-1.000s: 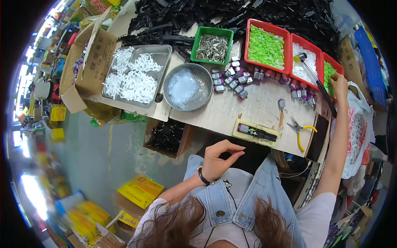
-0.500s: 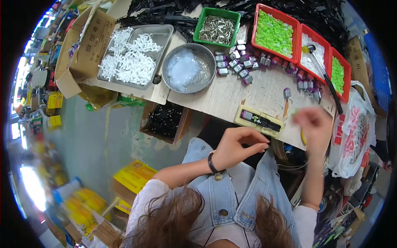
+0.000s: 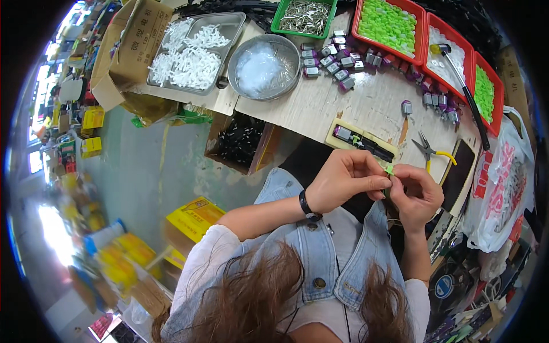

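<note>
My left hand (image 3: 350, 178) and my right hand (image 3: 418, 195) meet in front of my chest, just off the table's near edge. A small bright green plastic piece (image 3: 389, 170) shows between their fingertips, pinched by my right thumb and forefinger. My left thumb and fingers are closed against the same spot; what they grip is hidden. Just beyond my hands lies a cream-coloured holder (image 3: 338, 124) with a small purple-ended motor (image 3: 343, 132) and a long black part (image 3: 374, 150) in it. One loose motor (image 3: 406, 107) stands farther off.
Cutters with yellow handles (image 3: 426, 151) lie right of the holder. Several motors (image 3: 341, 75) are heaped behind. Red trays (image 3: 422, 48) hold green and white pieces, with a black-handled hammer (image 3: 466, 86) across. A metal bowl (image 3: 233, 74), a green tray (image 3: 326, 27) and a white bag (image 3: 494, 194) stand around.
My right hand has come left and down to meet my left hand, bringing the green piece between them. The cutters are now uncovered. The whole view has shifted slightly.
</note>
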`<state>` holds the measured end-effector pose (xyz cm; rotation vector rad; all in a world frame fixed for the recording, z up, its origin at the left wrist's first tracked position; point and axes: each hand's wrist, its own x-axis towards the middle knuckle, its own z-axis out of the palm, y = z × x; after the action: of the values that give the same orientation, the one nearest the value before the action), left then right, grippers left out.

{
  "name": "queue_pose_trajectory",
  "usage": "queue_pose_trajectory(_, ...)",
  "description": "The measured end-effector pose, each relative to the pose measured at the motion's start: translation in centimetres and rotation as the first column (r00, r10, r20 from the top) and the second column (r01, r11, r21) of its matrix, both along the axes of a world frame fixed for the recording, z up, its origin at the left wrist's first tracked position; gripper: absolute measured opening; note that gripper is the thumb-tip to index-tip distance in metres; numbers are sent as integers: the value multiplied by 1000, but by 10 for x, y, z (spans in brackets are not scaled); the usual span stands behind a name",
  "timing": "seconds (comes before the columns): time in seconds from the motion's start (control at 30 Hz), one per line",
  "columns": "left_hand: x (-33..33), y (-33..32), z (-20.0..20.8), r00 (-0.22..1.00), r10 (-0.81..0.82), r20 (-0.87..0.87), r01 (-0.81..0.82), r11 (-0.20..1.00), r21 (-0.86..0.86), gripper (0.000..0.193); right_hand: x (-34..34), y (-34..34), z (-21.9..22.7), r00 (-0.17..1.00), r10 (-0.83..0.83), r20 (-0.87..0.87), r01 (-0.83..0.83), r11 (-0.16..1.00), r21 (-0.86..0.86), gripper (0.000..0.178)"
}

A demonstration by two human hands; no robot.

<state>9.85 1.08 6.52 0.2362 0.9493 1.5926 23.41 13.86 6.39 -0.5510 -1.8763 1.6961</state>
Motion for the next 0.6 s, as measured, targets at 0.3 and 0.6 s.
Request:
queue_pose_trajectory(0.3, -6, -11, 0, 998, 51, 37, -52, 998, 32, 21, -14, 6, 0, 992, 118, -38, -79, 838, 540, 22)
queue_pose_trajectory(0.6, -14, -30, -10, 995, -21, -94, 16, 999, -50, 33, -20, 0, 11, 950, 257, 175, -305, 880, 364, 21)
